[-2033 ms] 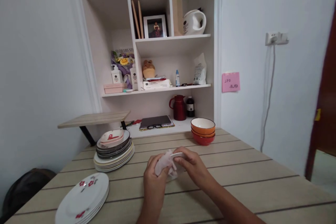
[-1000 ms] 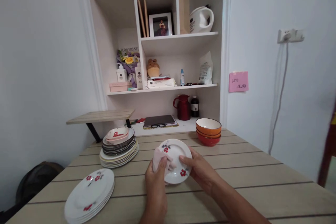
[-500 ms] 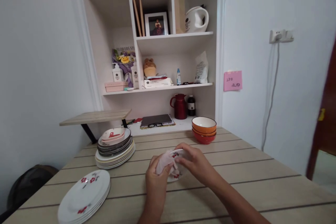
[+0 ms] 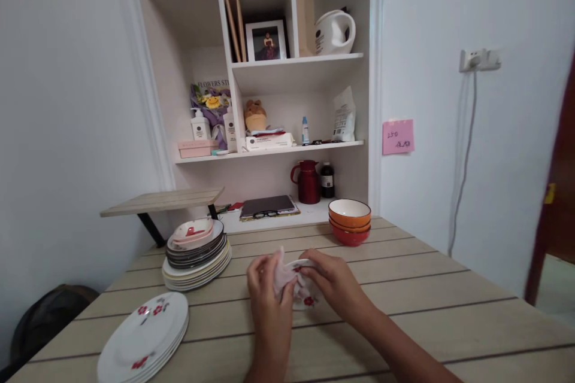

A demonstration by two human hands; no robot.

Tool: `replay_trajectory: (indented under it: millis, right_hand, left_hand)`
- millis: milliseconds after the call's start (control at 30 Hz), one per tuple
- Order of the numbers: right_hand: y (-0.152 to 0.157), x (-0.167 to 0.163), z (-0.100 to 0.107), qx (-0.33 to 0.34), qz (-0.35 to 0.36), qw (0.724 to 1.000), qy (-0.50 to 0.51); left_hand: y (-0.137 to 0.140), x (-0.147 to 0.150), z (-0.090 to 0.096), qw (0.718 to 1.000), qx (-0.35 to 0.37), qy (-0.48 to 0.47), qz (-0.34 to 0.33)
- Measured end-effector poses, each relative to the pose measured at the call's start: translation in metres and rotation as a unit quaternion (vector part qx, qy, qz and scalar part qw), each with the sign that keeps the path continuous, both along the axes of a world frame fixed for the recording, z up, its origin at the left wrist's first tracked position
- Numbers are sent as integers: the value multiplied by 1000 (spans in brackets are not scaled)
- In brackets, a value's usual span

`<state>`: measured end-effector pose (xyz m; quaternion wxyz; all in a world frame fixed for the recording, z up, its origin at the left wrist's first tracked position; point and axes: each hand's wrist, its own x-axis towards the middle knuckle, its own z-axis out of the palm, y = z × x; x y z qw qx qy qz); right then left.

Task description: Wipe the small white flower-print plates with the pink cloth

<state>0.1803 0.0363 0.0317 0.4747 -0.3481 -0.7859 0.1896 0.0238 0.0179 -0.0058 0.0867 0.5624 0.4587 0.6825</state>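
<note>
A small white plate with red flowers is tilted up above the table, its far rim pinched between the thumb and fingers of my right hand. My left hand is closed around a pale pinkish cloth, which touches the plate's left side and face. Part of the plate is hidden behind the cloth and my fingers. At the lower left lies a stack of larger white plates with the same red flower pattern.
Further back on the left stands a mixed stack of plates topped by small dishes. Stacked orange and red bowls sit at the back right. A small raised wooden shelf overhangs the table's left rear. Behind is a shelf unit with a red jug.
My left hand has shifted slightly with the cloth, whose upper edge now sticks up between the fingers. The small plate has turned a little in my right hand, showing more of its lower flower.
</note>
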Motion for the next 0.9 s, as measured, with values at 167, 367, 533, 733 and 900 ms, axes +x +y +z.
replay_trajectory:
  millis: [167, 367, 533, 733, 900]
  right_hand:
    - [-2, 0, 0, 23, 7, 1000, -6]
    - [-4, -4, -2, -13, 31, 999, 26]
    - [-4, -9, -5, -63, 34, 993, 96]
    - [-1, -15, -12, -122, 41, 970, 205]
    - [3, -20, -21, -171, 45, 937, 302]
  left_hand:
    - [-5, 0, 1, 990, -81, -47, -105]
    - [-4, -1, 9, 985, -123, -55, -110]
    - [0, -2, 13, 966, -149, -135, -160]
    - [5, -6, 7, 938, -172, -217, -207]
    - [2, -2, 8, 919, -178, -269, -228]
